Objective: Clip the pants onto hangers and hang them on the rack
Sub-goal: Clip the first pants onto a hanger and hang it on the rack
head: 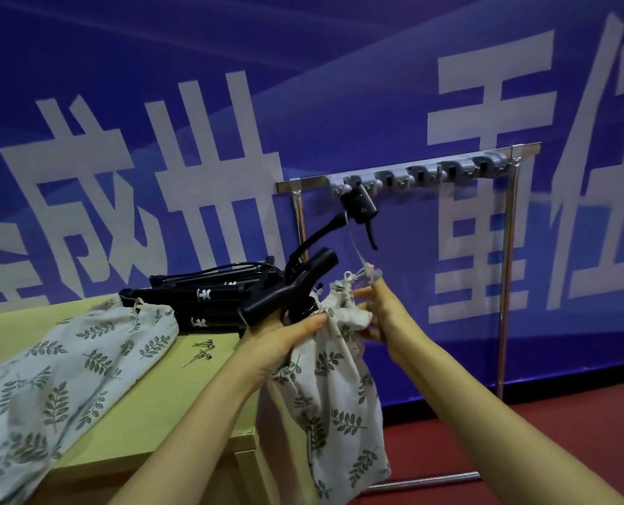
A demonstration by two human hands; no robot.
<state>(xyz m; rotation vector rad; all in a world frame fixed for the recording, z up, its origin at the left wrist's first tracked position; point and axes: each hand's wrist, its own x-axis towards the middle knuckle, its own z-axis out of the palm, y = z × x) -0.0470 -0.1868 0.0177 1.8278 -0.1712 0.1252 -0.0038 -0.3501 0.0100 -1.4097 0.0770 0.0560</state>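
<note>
A pair of white pants with a green leaf print [330,388] hangs down past the table's right edge. My left hand [285,340] grips its waistband together with the black clip of a black hanger [288,289], whose hook end [361,207] rises toward the rack. My right hand [380,311] pinches the bunched waistband and its drawstring from the right side. A second leaf-print pair [59,380] lies flat on the green table [179,395]. The chrome rack [511,271] stands behind, its top bar carrying a grey row of hooks [420,174].
A pile of black hangers [208,297] lies at the table's far edge. A few small metal clips [201,351] lie on the tabletop near my left wrist. A blue banner wall with large white characters stands behind the rack. The floor [522,431] is red.
</note>
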